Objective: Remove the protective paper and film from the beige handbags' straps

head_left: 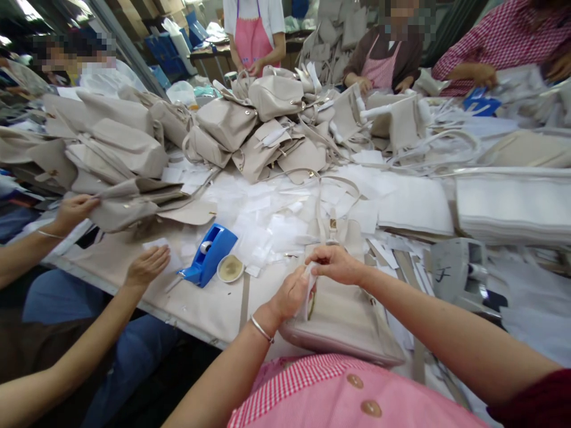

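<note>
A beige handbag (pixel 357 324) lies on the table against the front of my body, its strap and gold-coloured buckle (pixel 332 223) stretching away from me. Over its left part, my left hand (pixel 291 292) is closed on a thin white sheet (pixel 307 297), paper or tissue. My right hand (pixel 335 264) pinches the upper edge of that same sheet, fingertips close to the left ones. Part of a gold-coloured fitting shows just beside the sheet. My fingers hide the sheet's top and some of the bag.
A blue tape dispenser (pixel 209 255) and a small round dish (pixel 231 268) are to the left, near a co-worker's hand (pixel 149 264). A grey tape dispenser (pixel 459 273) stands right. Beige bags (pixel 232 122) pile up behind loose white sheets (pixel 267 220). Other people work across the table.
</note>
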Tool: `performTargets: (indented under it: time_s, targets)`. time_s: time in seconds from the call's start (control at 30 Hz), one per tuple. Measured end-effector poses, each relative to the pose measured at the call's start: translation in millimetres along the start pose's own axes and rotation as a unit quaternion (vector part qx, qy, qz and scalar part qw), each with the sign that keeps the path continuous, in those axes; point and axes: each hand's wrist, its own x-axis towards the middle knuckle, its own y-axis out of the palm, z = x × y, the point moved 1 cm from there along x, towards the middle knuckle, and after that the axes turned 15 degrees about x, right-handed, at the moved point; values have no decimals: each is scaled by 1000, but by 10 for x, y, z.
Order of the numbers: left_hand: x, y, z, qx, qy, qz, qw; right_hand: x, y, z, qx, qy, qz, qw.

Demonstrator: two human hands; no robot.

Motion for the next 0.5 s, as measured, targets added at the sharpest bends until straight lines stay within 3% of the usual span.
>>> performTargets:
  time_s: [0.17, 0.3, 0.4, 0.5]
  targets:
    - [-22, 66, -111, 199, -8, -93, 975, -35, -3, -8, 0, -30, -46, 998]
    - [33, 129, -132, 215, -20, -86, 973, -147, 60, -48, -8, -45, -77, 996]
    - [89, 133, -120, 239, -20, -80, 967, -460, -8, 2, -103, -122, -173, 972]
    - [97, 123, -101, 260, -34, -91, 961, -1081, -343, 100, -177, -145, -322, 919]
